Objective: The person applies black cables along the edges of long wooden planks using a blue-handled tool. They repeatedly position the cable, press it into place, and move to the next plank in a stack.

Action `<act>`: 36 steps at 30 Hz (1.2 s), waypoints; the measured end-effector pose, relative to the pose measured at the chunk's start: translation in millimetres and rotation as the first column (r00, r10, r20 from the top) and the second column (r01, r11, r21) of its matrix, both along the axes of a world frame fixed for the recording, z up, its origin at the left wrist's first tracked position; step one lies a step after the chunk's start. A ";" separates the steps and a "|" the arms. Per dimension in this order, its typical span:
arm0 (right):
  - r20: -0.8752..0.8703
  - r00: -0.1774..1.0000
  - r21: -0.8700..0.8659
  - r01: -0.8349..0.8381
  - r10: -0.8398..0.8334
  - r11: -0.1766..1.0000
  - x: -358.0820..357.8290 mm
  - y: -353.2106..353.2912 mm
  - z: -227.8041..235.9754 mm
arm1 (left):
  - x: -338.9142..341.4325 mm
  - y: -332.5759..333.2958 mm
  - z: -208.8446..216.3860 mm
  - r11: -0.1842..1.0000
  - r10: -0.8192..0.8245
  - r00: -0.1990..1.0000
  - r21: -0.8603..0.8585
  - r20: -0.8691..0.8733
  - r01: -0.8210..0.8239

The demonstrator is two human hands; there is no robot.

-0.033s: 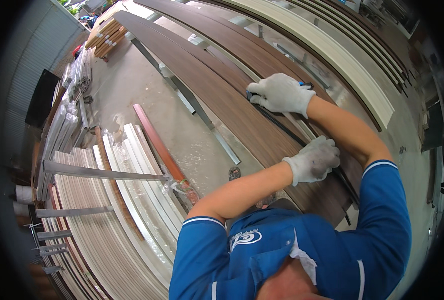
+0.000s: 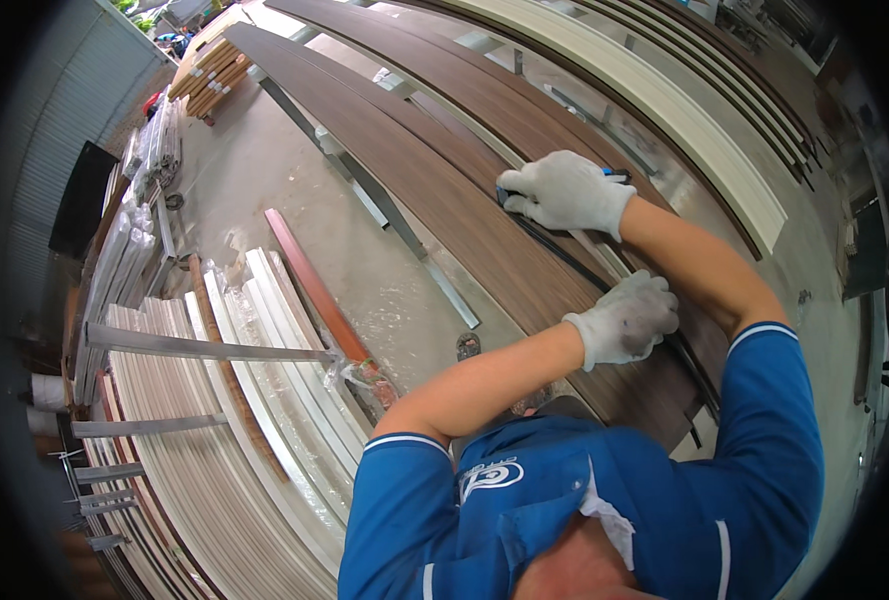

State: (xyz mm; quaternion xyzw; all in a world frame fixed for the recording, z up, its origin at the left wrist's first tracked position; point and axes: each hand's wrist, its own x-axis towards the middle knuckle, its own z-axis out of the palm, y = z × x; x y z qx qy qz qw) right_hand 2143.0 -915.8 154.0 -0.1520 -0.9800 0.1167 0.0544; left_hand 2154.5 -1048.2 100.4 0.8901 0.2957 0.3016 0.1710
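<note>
Both my hands wear white work gloves. My right hand [image 2: 569, 190] is closed around a small blue-and-black tool [image 2: 614, 176], whose dark tip rests on a long brown wood-grain panel [image 2: 414, 180]. A thin black strip [image 2: 554, 250] runs along the panel's edge from that tip toward me. My left hand [image 2: 629, 320] is curled over this strip nearer my body and presses it onto the panel. My forearms cross over the panel's near end.
More long brown and cream panels [image 2: 664, 110] lie alongside on metal rails [image 2: 404, 240]. White plastic-wrapped profiles [image 2: 264, 350] and a reddish-brown strip [image 2: 314, 285] are stacked on the concrete floor at left. Wooden boards [image 2: 209, 75] are piled far left.
</note>
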 end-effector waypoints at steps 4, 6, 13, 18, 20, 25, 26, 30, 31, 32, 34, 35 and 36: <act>0.105 0.994 0.000 -0.011 0.011 1.000 47.1 -27.2 8.8 | 1.9 2.2 -5.3 1.000 -0.016 0.998 0.009 -0.055 0.016; 0.190 0.982 -0.011 0.007 -0.005 1.000 67.9 -36.2 16.4 | 2.8 3.7 -5.9 0.999 -0.047 0.994 0.021 -0.096 0.049; 0.084 0.995 -0.041 0.064 -0.060 0.997 83.4 -48.4 16.9 | 40.1 -22.4 2.1 0.996 -0.023 0.992 0.081 -0.128 0.033; 0.060 0.994 -0.055 0.097 -0.094 0.994 92.4 -55.1 17.3 | 84.2 -61.9 19.0 0.997 0.045 0.944 0.073 -0.327 -0.023; 0.056 0.994 -0.061 0.101 -0.098 0.993 95.7 -58.1 18.9 | 104.2 -86.1 24.7 0.997 0.072 0.939 0.036 -0.336 -0.063; 0.041 0.992 -0.009 0.120 -0.119 0.993 100.4 -67.4 18.5 | 141.0 -115.5 22.9 0.995 0.090 0.954 0.058 -0.285 -0.076; 0.057 0.990 0.003 0.128 -0.128 0.992 102.9 -70.9 17.1 | 139.5 -112.1 20.2 0.998 0.046 0.959 0.043 -0.279 -0.035; 0.073 0.989 0.028 0.124 -0.125 0.992 119.5 -83.2 13.5 | 128.8 -95.4 12.0 0.992 -0.087 0.966 0.065 -0.245 0.106; 0.076 0.989 0.032 0.121 -0.123 0.992 124.7 -85.3 13.2 | 127.2 -93.7 10.8 0.988 -0.112 0.972 0.080 -0.207 0.131; 0.089 0.987 0.032 0.128 -0.131 0.991 130.2 -88.4 12.4 | 126.9 -92.7 9.3 0.986 -0.105 0.975 0.107 -0.197 0.128; 0.100 0.987 0.046 0.123 -0.127 0.991 139.0 -94.2 11.8 | 127.3 -94.2 5.5 0.982 -0.117 0.984 0.134 -0.135 0.135; 0.091 0.989 0.060 0.115 -0.120 0.992 143.8 -97.2 12.2 | 127.2 -94.7 2.9 0.983 -0.115 0.980 0.123 -0.161 0.136; 0.075 0.992 0.071 0.101 -0.106 0.992 149.6 -100.9 12.9 | 126.8 -94.9 0.4 0.984 -0.127 0.977 0.106 -0.169 0.146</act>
